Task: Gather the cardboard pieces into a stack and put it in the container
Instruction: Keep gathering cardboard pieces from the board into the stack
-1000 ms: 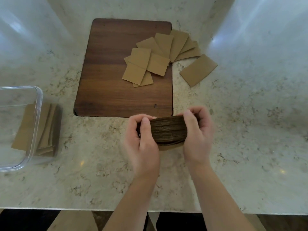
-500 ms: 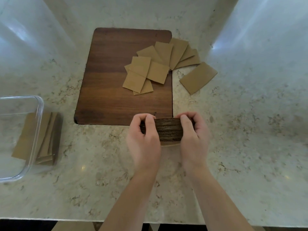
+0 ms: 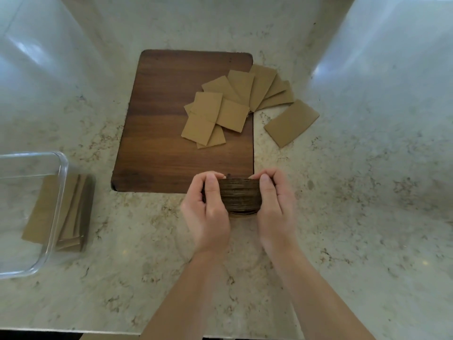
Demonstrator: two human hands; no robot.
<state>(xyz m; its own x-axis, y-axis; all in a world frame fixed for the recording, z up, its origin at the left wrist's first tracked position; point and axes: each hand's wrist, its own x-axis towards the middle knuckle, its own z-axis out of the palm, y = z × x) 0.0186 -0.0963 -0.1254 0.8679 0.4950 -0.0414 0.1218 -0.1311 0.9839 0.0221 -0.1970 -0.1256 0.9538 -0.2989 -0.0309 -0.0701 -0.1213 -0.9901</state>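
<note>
A thick stack of cardboard pieces [image 3: 239,198] stands on the counter just in front of the wooden board's near edge. My left hand [image 3: 208,212] grips its left end and my right hand [image 3: 274,207] grips its right end, squeezing it between them. Several loose cardboard pieces [image 3: 220,114] lie fanned over the board's right side, and one single piece [image 3: 291,122] rests on the counter to their right. A clear container [image 3: 60,192] sits at the left edge, with more cardboard pieces [image 3: 73,214] seen through and beside its wall.
The dark wooden board [image 3: 159,133] lies in the middle of the marble counter [image 3: 367,217]. The counter's front edge runs along the bottom of the view. Bright window glare falls on the far left and far right corners.
The stack between my hands has shifted slightly away from me, up to the board's near edge. My hands keep the same grip. The view has tilted, so everything sits lower in the frame.
</note>
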